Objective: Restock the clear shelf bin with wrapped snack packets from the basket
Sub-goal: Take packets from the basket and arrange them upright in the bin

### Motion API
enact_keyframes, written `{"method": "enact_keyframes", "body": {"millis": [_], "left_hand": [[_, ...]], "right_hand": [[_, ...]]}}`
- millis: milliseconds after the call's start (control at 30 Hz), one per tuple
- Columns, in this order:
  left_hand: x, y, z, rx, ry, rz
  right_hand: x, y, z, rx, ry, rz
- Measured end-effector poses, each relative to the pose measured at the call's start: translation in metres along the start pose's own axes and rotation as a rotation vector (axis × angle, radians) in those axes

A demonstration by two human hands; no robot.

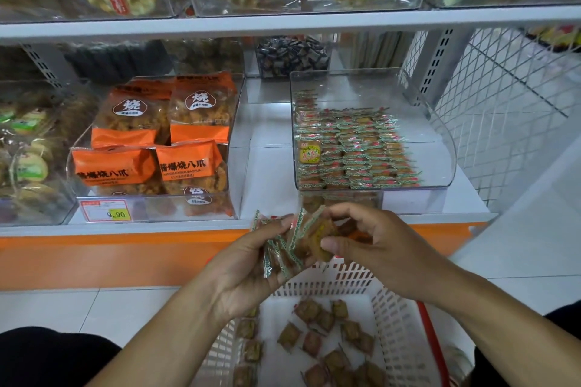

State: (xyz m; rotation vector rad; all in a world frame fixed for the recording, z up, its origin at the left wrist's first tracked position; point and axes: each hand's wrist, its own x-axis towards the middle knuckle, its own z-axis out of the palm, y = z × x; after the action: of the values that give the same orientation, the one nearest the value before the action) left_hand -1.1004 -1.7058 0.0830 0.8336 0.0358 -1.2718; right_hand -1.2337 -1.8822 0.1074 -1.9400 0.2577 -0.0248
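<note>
The snack packets (pixel 290 242) are small squares of brownish filling in clear wrappers with green-and-white crimped edges, and a fanned bunch of them is sitting between the person's two hands, just above the far rim of the white basket (pixel 393 317). The left hand (pixel 251 264) is cupping the bunch from below with its fingers curled round the packets; the right hand (pixel 371 245) is pinching one packet at the right side of the fan between thumb and fingertips. More loose packets (pixel 317 336) are lying scattered flat on the basket floor, below and between the forearms. Up on the white shelf (pixel 270 173), the clear shelf bin (pixel 440 148) is holding neat rows of the same packets (pixel 355 148) against its left and front walls, while its right side and back part are showing bare plastic. The bin's low front lip is facing the hands, and its curved right wall is standing beside a white wire mesh panel (pixel 503 97). A bare strip of shelf is separating this bin from the neighbouring bin of orange bags (pixel 157 141), which is carrying a price tag (pixel 107 211) at its front. The held bunch is hovering just in front of and below the clear bin's front lip, apart from it.
</note>
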Motion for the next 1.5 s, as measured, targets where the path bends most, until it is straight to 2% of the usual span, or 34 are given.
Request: {"method": "enact_keyframes", "body": {"millis": [300,367,500,633,800,1000,1300,1400,1500], "left_hand": [[0.004,-0.002,0.002,-0.111,0.07,0.06],[0.005,-0.002,0.001,-0.103,0.102,0.089],[0.004,-0.002,0.003,-0.016,0.152,0.192],[0.003,-0.004,0.001,0.022,0.142,0.2],[0.007,-0.008,-0.002,-0.028,0.125,0.15],[0.009,-0.01,-0.004,-0.058,0.09,0.088],[0.006,-0.009,-0.006,0.109,-0.037,0.03],[0.006,-0.009,-0.007,0.138,-0.034,0.022],[0.005,-0.009,-0.006,0.142,-0.029,0.022]], "right_hand": [[0.006,0.003,0.006,0.284,0.138,0.078],[0.006,0.002,0.008,0.338,0.148,0.106],[0.005,0.0,0.013,0.637,0.172,0.225],[0.002,-0.007,0.02,0.802,0.172,0.282],[0.002,-0.008,0.018,0.778,0.171,0.243],[0.001,-0.009,0.013,0.678,0.013,0.156],[0.003,-0.011,-0.012,0.624,-0.188,0.287],[0.003,-0.008,-0.012,0.624,-0.149,0.317],[0.002,-0.008,-0.014,0.482,-0.161,0.298]]}}
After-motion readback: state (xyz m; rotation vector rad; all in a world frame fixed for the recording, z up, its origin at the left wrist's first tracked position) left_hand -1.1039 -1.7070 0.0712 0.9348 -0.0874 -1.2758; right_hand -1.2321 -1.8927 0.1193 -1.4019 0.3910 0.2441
